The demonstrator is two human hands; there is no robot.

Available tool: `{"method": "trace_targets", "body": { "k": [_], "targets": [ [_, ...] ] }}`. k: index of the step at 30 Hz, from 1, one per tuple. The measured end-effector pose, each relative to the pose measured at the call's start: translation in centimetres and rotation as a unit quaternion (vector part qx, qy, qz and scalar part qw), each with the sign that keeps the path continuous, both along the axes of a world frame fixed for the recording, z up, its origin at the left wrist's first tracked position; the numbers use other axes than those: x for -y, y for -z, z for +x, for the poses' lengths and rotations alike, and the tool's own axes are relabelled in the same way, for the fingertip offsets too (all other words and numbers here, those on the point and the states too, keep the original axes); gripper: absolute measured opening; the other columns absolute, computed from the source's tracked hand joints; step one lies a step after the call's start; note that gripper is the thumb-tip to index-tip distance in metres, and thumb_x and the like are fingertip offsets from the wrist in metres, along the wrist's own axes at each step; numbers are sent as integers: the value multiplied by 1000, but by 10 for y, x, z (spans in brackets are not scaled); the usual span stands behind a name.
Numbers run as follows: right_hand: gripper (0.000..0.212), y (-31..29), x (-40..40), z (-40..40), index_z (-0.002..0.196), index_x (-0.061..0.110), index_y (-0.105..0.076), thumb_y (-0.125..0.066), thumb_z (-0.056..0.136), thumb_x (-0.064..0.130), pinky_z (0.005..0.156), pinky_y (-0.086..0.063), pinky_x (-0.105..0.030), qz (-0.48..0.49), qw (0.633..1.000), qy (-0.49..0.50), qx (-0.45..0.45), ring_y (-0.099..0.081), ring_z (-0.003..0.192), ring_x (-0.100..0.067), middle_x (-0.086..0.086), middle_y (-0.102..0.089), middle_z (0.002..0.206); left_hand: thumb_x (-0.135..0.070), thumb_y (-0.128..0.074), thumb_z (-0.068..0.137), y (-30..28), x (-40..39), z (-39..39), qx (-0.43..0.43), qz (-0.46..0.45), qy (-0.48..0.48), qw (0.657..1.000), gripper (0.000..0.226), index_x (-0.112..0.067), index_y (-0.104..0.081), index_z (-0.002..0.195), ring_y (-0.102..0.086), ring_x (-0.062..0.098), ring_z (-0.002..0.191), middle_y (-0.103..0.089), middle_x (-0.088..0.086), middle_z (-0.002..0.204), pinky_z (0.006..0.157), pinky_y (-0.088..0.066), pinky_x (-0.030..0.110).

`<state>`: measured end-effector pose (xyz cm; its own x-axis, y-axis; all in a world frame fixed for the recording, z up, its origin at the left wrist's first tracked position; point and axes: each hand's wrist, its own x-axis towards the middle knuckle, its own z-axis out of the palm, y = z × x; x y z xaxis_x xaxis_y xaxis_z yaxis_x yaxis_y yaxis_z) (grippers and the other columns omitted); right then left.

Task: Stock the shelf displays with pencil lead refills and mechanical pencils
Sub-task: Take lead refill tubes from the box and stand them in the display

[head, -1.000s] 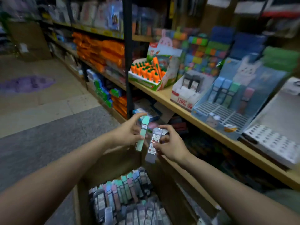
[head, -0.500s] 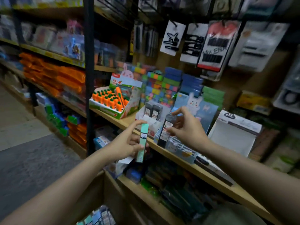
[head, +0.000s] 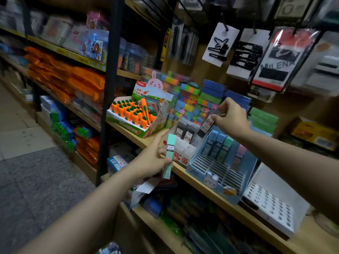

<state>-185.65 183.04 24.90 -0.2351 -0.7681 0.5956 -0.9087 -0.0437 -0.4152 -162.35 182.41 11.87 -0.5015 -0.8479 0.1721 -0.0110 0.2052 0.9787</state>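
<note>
1. Right hand (head: 232,117) pinches a dark refill (head: 208,124) near its top end, between thumb and fingertips. Holding it high leaves the bottom end free to drop into a slot.
2. The dark refill hangs tilted, bottom end just over the white box (head: 185,150). That box already holds two matching dark refills (head: 185,132) upright at the back. Judgement: same product, so that is where this one goes.
3. Left hand (head: 153,159) holds a mint refill (head: 169,156) roughly upright, in front of the shelf edge (head: 207,187), clear of any display. Thumb and lower fingers grip it; index finger is stretched out. Looks parked, waiting its turn.
4. Blue display (head: 222,174), just right of the white box, carries pastel refills (head: 219,146) standing in its back row, one of them mint. Front slots are bare. Judgement: the mint refill belongs there, colour and shape match.
5. One refill per hand, each of a different type: likely sorted so each hand feeds its own display without swapping.
6. Carrot display (head: 135,118), left of the white box, is full; not involved.
7. Risk: the dark refill is tilted, not in line with the slot. It needs straightening before release or it will jam on a divider or tip the two already standing.
8. Progress: early. Both displays are mostly unfilled.
</note>
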Motion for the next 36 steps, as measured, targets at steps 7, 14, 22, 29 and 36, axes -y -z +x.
{"method": "trace_targets", "body": {
  "k": [7, 14, 22, 29, 36],
  "targets": [
    [17, 18, 22, 1, 83, 18, -60, -76, 82, 23, 67, -46, -33, 77, 994, 43, -65, -59, 80, -21, -3, -65, 84, -4, -62, 91, 7, 8, -11, 30, 37, -9, 999, 73, -35, -23, 145, -71, 10, 89, -74, -14, 92, 52, -49, 19],
    [16, 35, 31, 6, 89, 17, -67, -77, 82, 28, 77, -57, -43, 138, 985, 50, -95, -64, 86, -20, -3, -68, 90, -4, -63, 90, 13, 15, -12, 25, 49, -19, 998, 72, -37, -26, 143, -69, 9, 92, -73, -10, 95, 59, -50, 24],
    [19, 42, 29, 5, 84, 14, -72, -74, 84, 33, 72, -56, -42, 120, 970, 104, -183, -61, 88, -25, -8, -63, 99, -6, -66, 88, 18, 13, -13, 23, 56, -19, 998, 72, -37, -28, 141, -66, 19, 108, -71, -1, 115, 97, -49, 53],
    [22, 41, 9, 22, 111, 19, -67, -69, 89, 21, 82, -54, -31, 55, 998, 2, 6, -60, 96, -18, -3, -60, 107, -3, -61, 91, 17, 2, -18, -2, 21, -14, 1000, 31, -30, -49, 103, -68, 18, 101, -72, 9, 104, 95, -52, 47],
    [38, 65, -61, 42, 120, 19, -61, -74, 84, 18, 68, -59, -25, 118, 948, -199, 219, -72, 78, -16, -5, -68, 96, -9, -63, 92, 10, -16, -32, -29, -20, 8, 999, 29, -25, -61, 117, -63, 19, 110, -70, 5, 106, 97, -51, 43]
  ]
}}
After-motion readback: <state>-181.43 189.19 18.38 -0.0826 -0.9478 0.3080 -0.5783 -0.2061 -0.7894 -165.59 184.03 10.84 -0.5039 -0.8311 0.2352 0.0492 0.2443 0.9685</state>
